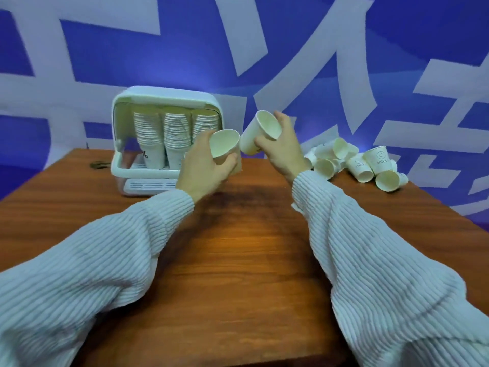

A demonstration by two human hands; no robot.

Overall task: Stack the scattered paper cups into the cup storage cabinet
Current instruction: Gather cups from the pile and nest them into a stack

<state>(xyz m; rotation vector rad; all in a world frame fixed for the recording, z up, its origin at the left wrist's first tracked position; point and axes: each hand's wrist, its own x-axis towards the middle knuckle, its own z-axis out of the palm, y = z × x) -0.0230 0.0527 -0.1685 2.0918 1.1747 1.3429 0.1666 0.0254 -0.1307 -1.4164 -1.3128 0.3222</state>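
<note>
Ribbed sleeves (105, 260) nearest; left hand (201, 165) gripping paper cup (225, 147), right hand (283, 147) gripping second cup (258, 133); cabinet (164, 139) holding perhaps three stacks.

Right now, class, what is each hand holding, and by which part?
The left hand grips one paper cup around its side wall; the right hand grips another paper cup around its wall near the rim.

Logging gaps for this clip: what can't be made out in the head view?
- Cabinet: the left hand hides its right front; the third stack shows only its top.
- Cup pile: count unclear, cups overlap.
- Right cup: print hidden by the right hand.
- Dark item beside the cabinet: too small.
</note>
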